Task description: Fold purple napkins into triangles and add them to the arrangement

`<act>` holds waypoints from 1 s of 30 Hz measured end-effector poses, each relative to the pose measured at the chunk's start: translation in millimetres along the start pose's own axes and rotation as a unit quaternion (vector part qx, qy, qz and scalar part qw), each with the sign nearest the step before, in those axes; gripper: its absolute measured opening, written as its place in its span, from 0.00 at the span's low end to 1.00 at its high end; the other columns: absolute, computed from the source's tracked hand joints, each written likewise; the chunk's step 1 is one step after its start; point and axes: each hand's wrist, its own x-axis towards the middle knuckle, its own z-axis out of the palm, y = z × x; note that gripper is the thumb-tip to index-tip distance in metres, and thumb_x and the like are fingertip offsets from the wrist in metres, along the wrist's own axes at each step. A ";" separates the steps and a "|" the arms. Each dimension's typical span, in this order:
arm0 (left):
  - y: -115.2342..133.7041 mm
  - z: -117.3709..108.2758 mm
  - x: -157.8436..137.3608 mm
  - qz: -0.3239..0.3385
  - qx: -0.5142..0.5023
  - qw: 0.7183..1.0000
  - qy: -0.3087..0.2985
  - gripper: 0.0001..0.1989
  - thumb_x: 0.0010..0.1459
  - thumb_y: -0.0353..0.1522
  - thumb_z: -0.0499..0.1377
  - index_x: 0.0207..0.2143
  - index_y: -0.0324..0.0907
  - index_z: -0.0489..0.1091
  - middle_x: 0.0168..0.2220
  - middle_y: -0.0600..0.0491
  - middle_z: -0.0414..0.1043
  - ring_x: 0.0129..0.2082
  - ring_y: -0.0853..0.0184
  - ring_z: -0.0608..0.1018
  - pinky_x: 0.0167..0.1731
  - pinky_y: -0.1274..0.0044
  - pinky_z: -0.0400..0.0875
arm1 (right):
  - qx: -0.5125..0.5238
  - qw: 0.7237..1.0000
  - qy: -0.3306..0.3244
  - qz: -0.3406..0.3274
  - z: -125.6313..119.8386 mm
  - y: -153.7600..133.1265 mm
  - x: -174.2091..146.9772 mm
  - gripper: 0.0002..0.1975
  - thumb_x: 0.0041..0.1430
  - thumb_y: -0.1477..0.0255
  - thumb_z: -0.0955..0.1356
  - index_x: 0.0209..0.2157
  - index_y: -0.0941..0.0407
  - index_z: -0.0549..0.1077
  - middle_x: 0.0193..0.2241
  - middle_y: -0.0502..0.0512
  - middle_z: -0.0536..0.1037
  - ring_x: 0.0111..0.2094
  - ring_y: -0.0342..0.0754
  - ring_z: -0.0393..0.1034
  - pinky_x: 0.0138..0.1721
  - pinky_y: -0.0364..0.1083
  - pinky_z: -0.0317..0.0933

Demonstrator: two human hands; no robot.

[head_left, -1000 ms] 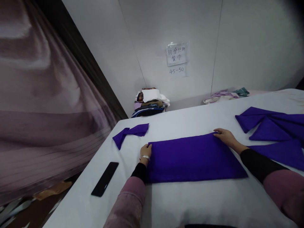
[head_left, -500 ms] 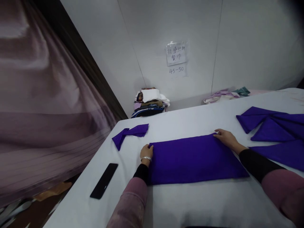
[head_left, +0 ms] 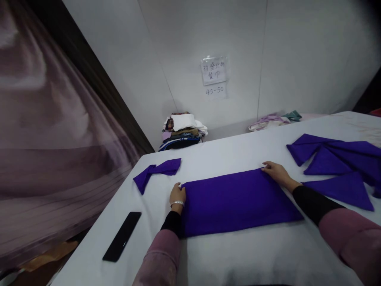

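A purple cloth napkin, folded into a long rectangle, lies flat on the white-covered table. My left hand, with a silver bracelet at the wrist, is closed at the napkin's far left corner, the cloth's edge by its thumb. At the far right corner my right hand pinches the napkin between thumb and fingers. Past my left hand rests a purple bow-shaped folded cloth. More purple folded cloths lie to the right of my right hand, partly overlapping.
A black phone-like slab lies on the table's left side. Stacked folded clothes stand behind the far table edge, with crumpled cloth farther right. A pinkish curtain hangs at left. Paper signs are fixed to the wall.
The view has shifted slightly, so most things sit farther left. Both hands remain at the napkin's far corners, and the napkin keeps its shape.
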 end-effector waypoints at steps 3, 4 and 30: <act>-0.9 -0.4 1.3 0.000 -0.001 1.000 -0.002 0.20 0.56 0.32 0.53 0.52 0.40 0.63 0.41 0.48 0.75 0.40 0.62 0.76 0.39 0.75 0.67 | 0.003 1.000 0.001 -0.011 -3.4 1.4 -4.0 0.16 0.51 0.69 0.64 0.43 0.56 0.71 0.29 0.52 0.77 0.28 0.46 0.70 0.30 0.43 0.61; -1.1 -0.3 1.7 0.000 -0.001 1.000 -0.002 0.20 0.56 0.32 0.53 0.51 0.40 0.63 0.41 0.48 0.75 0.40 0.62 0.76 0.38 0.75 0.67 | 0.000 1.000 0.004 -0.016 -4.5 0.9 -6.9 0.17 0.51 0.70 0.63 0.43 0.56 0.71 0.29 0.52 0.77 0.29 0.46 0.70 0.30 0.43 0.61; -2.5 -1.7 7.1 0.005 0.012 1.000 0.002 0.19 0.55 0.30 0.53 0.50 0.40 0.63 0.38 0.48 0.76 0.38 0.60 0.77 0.36 0.74 0.68 | -0.030 0.999 -0.018 0.023 -6.7 -9.3 2.1 0.18 0.47 0.73 0.65 0.43 0.58 0.73 0.29 0.53 0.77 0.29 0.46 0.69 0.27 0.41 0.57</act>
